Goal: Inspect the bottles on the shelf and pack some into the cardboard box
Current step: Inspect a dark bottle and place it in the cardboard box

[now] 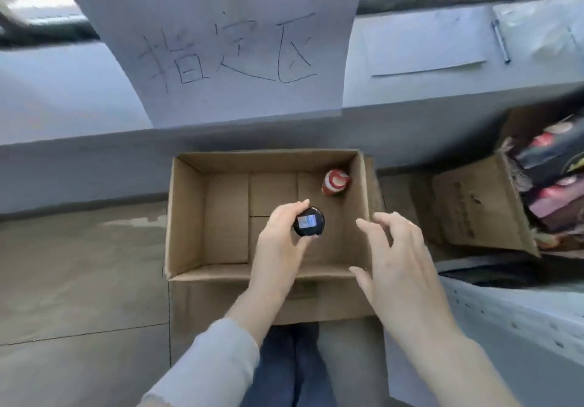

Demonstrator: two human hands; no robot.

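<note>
With my left hand (278, 247) pinching the black round-capped bottle (309, 226) above the open brown corrugated cardboard box (186, 217), I should lower it upright beside the glossy red-and-white bottle (335, 182) in the far right corner, my right hand (398, 258) hovering empty, fingers spread.

Bare floor (79, 280) carries the open cardboard box (186, 217). Just right of the box, a second carton (467, 210) lies tipped, packets inside.
</note>
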